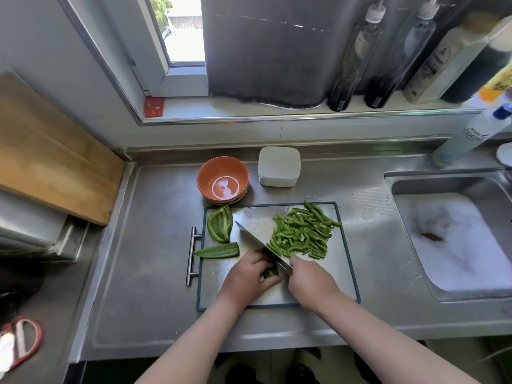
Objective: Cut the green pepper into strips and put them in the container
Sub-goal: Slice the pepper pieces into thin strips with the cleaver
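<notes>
The left hand (246, 275) and right hand (310, 281) are bare. The left forearm (199, 336) and right forearm (374, 331) are likewise uncovered, bare down to the picture's lower edge.
</notes>
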The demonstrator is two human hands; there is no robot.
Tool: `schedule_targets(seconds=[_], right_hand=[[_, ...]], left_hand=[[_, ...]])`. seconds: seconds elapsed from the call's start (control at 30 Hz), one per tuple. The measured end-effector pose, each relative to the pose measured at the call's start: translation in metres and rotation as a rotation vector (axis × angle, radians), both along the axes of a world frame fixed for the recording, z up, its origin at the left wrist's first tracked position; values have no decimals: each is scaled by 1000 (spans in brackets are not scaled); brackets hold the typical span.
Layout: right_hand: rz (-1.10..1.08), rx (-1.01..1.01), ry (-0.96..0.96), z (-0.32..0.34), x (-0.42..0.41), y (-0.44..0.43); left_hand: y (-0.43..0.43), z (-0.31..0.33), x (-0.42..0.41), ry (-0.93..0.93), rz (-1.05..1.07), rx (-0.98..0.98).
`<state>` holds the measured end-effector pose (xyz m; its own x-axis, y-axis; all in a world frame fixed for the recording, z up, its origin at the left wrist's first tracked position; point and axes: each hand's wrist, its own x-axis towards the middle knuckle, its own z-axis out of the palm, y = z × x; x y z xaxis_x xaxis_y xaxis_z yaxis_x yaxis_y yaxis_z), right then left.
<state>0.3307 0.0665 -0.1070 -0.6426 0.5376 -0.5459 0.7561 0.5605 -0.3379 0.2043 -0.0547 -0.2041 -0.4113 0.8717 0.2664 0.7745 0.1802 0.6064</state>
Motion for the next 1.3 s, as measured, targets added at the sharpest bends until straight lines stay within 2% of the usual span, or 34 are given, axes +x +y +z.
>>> schedule_targets(seconds=[0.37, 0.53, 0.7, 1.0, 1.3], right_hand=[[-34, 19, 26, -1, -20, 8], [43, 91, 47, 1, -2, 3], [93, 127, 82, 7, 20, -14], [101, 153, 28, 10, 40, -17], [110, 151, 39, 9, 35, -14]], left_hand=[[-1, 6, 1, 59, -61, -12], [1, 8, 1, 90, -47, -28], [-1, 7, 3, 29, -23, -13], [-3, 2, 2, 1, -31, 0], [-3, 3, 3, -25, -14, -5]])
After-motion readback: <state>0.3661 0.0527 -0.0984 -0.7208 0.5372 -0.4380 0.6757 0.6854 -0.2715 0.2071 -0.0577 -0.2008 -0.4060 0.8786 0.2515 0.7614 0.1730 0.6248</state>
